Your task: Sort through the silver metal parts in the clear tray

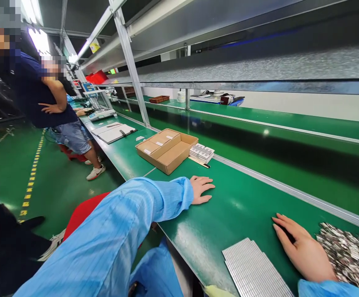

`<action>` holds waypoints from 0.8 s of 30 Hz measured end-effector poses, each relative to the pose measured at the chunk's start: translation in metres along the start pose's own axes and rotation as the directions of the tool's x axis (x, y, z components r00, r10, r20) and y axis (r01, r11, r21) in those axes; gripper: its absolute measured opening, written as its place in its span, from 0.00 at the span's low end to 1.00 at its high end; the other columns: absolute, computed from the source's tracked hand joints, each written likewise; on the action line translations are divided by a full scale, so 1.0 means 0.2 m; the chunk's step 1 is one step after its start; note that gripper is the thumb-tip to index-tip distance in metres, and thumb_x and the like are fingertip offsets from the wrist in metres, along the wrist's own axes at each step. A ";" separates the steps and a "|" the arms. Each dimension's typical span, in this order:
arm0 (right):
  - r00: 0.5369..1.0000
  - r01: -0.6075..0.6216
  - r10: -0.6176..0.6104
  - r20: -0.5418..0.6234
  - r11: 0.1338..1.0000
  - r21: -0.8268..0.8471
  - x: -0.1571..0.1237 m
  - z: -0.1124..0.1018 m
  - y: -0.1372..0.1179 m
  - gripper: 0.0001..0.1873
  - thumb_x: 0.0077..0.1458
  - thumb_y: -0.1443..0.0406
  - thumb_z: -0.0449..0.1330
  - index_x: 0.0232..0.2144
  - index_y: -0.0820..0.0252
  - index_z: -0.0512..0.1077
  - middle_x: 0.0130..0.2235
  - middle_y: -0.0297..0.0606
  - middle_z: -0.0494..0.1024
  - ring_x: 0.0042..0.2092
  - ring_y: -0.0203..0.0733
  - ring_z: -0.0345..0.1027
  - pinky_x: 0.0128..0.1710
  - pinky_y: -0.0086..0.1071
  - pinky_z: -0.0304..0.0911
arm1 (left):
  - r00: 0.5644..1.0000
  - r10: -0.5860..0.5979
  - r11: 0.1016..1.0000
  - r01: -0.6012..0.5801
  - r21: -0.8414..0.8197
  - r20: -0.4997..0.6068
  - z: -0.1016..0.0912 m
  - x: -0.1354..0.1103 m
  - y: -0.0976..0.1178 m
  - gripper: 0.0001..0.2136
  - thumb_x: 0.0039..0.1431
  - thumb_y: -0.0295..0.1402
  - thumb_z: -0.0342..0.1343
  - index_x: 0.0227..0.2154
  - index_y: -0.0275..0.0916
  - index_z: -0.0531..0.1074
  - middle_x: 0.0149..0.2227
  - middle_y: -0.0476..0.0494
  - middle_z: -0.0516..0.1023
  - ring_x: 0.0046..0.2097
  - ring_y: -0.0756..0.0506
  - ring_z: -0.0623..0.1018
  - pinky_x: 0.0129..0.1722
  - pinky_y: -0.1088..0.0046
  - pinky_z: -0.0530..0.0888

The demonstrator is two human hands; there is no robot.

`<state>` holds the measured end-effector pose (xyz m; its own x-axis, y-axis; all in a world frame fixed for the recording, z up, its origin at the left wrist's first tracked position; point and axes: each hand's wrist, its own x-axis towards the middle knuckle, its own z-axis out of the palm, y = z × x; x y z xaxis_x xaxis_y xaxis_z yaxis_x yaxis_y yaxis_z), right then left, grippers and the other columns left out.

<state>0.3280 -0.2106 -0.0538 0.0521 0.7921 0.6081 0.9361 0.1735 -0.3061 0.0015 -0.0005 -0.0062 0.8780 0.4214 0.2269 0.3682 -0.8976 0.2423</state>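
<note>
My left hand (201, 189) lies flat on the green tabletop (225, 206), fingers spread, holding nothing. Just beyond it is a shallow cardboard box (174, 154) with a divider and small white labels. A stack of white printed pieces (201, 152) sits against the box's right side, with a thin stick with a black end (202, 163) beside it. To the right, my right hand (304, 249) rests on the table with its fingers stretched out and apart. It is next to a heap of small shiny metal parts (349, 251). Closely lined-up silvery strips (255, 270) lie to its left.
An open notebook (114, 132) and a scale (102, 114) stand farther down the bench. Metal uprights (132, 66) and a shelf (253, 74) overhang the far side. A person in a dark shirt (32, 86) stands at left. A red seat (85, 212) is beside my left arm.
</note>
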 end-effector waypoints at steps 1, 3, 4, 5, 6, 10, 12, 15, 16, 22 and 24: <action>1.000 0.000 0.000 -0.002 1.000 0.000 0.00 0.00 -0.01 0.26 0.69 0.47 0.45 0.42 0.57 0.75 0.49 0.32 0.69 0.48 0.57 0.66 0.41 0.59 0.68 | 1.000 0.002 1.000 -0.002 -0.006 0.003 0.00 0.00 0.00 0.25 0.64 0.47 0.47 0.59 0.42 0.64 0.65 0.45 0.59 0.67 0.41 0.58 0.63 0.55 0.55; 1.000 0.000 0.000 -0.006 1.000 0.005 0.00 0.00 -0.01 0.26 0.69 0.47 0.45 0.42 0.58 0.75 0.49 0.34 0.69 0.48 0.57 0.66 0.42 0.58 0.68 | 1.000 0.008 1.000 -0.007 -0.015 0.008 0.00 0.00 0.00 0.25 0.64 0.47 0.47 0.59 0.42 0.64 0.65 0.44 0.59 0.67 0.41 0.58 0.63 0.55 0.56; 1.000 0.001 -0.001 -0.010 1.000 0.007 0.00 0.00 0.00 0.26 0.69 0.48 0.45 0.42 0.59 0.75 0.49 0.34 0.69 0.48 0.57 0.66 0.42 0.58 0.68 | 1.000 0.005 1.000 -0.005 -0.018 0.008 0.00 0.00 0.00 0.24 0.64 0.47 0.47 0.59 0.42 0.64 0.65 0.44 0.60 0.67 0.41 0.58 0.63 0.55 0.56; 1.000 0.003 -0.003 -0.012 1.000 0.012 -0.01 0.00 0.00 0.26 0.70 0.48 0.45 0.42 0.59 0.75 0.49 0.34 0.69 0.48 0.57 0.66 0.42 0.58 0.68 | 1.000 0.002 1.000 -0.002 -0.019 0.005 0.00 0.00 0.00 0.24 0.64 0.47 0.48 0.59 0.42 0.65 0.65 0.44 0.60 0.67 0.41 0.58 0.62 0.56 0.56; 1.000 0.004 -0.004 -0.013 1.000 0.016 -0.01 0.00 0.00 0.26 0.70 0.48 0.45 0.42 0.59 0.74 0.49 0.35 0.69 0.48 0.57 0.65 0.43 0.59 0.68 | 1.000 -0.007 1.000 0.007 -0.018 0.000 0.00 0.01 0.01 0.24 0.63 0.47 0.48 0.59 0.43 0.65 0.65 0.44 0.60 0.66 0.41 0.59 0.62 0.56 0.57; 1.000 -0.003 0.003 -0.003 0.999 0.032 -0.01 0.00 -0.01 0.25 0.70 0.50 0.45 0.42 0.61 0.74 0.49 0.37 0.69 0.49 0.56 0.65 0.45 0.59 0.67 | 0.998 -0.056 0.998 0.056 -0.017 -0.022 0.02 0.02 0.01 0.22 0.62 0.45 0.50 0.56 0.43 0.67 0.63 0.46 0.64 0.65 0.42 0.62 0.61 0.56 0.58; 1.000 -0.014 0.014 0.004 0.999 0.034 -0.01 0.00 -0.02 0.25 0.71 0.50 0.45 0.42 0.61 0.74 0.50 0.39 0.69 0.50 0.56 0.64 0.47 0.58 0.67 | 0.998 -0.059 0.998 0.059 -0.020 -0.024 0.02 0.02 0.01 0.22 0.62 0.45 0.49 0.56 0.43 0.67 0.62 0.46 0.64 0.64 0.43 0.62 0.60 0.57 0.59; 0.999 -0.029 0.028 0.027 0.999 0.035 -0.02 0.00 -0.02 0.27 0.74 0.50 0.44 0.44 0.62 0.74 0.50 0.41 0.68 0.52 0.53 0.62 0.50 0.53 0.66 | 0.999 -0.046 0.999 0.046 -0.016 -0.015 0.02 0.01 0.02 0.22 0.64 0.44 0.47 0.57 0.42 0.67 0.63 0.45 0.64 0.64 0.42 0.63 0.60 0.56 0.60; 0.999 -0.033 0.032 0.033 0.999 0.037 -0.03 -0.01 -0.02 0.28 0.76 0.49 0.43 0.44 0.62 0.74 0.51 0.42 0.68 0.53 0.52 0.61 0.51 0.51 0.65 | 0.999 -0.046 0.999 0.046 -0.011 -0.012 0.02 0.01 0.02 0.22 0.64 0.44 0.47 0.57 0.42 0.67 0.63 0.44 0.64 0.64 0.42 0.63 0.60 0.56 0.60; 0.996 -0.072 0.068 0.064 0.996 0.057 -0.05 -0.01 -0.04 0.26 0.80 0.47 0.49 0.47 0.65 0.72 0.51 0.45 0.66 0.55 0.51 0.59 0.58 0.47 0.60 | 0.999 -0.033 0.999 0.034 0.031 -0.024 0.04 0.03 0.03 0.21 0.65 0.44 0.44 0.57 0.42 0.67 0.63 0.44 0.64 0.64 0.43 0.63 0.59 0.56 0.61; 0.992 -0.096 0.091 0.089 0.994 0.059 -0.04 -0.01 -0.04 0.19 0.79 0.53 0.55 0.47 0.65 0.72 0.51 0.44 0.66 0.55 0.51 0.58 0.58 0.48 0.60 | 0.999 -0.045 0.998 0.046 0.046 -0.019 0.03 0.01 0.01 0.22 0.65 0.45 0.44 0.57 0.42 0.67 0.63 0.44 0.64 0.63 0.42 0.64 0.59 0.56 0.62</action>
<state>0.3198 -0.2189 -0.0551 0.1056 0.8536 0.5101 0.9046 0.1306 -0.4058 0.0046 -0.0020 -0.0107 0.8547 0.4637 0.2333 0.4217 -0.8823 0.2090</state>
